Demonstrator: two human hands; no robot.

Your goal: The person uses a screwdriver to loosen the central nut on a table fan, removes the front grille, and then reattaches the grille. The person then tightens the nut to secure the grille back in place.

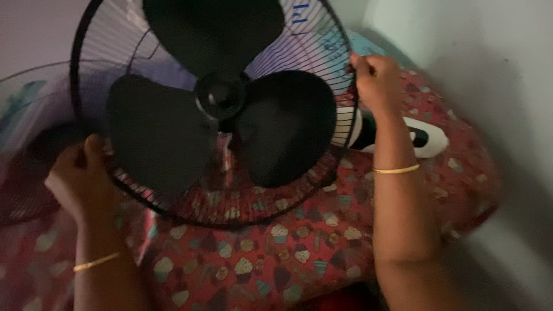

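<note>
Both my hands hold the rim of a fan's wire guard above a patterned red bedcover.

Nearest me, the bedcover [276, 253] is red with a small cupcake-like print, and my forearms cross it, each with a thin gold bangle [396, 170]. My left hand [78, 175] is clenched on the lower left rim of the rear fan guard [322, 49], a round black wire cage tilted towards me; my right hand [375, 79] is clenched on its right rim. Inside the guard sits the three-blade black fan blade [222, 109] with its round hub cap at the centre. Left of it a second grille [29, 115] shows, blurred. Behind my right wrist lies a white, black and green shape [426, 138] I cannot identify. A small blue mark [299, 12] sits at the guard's top, against a pale wall [478, 63].
</note>
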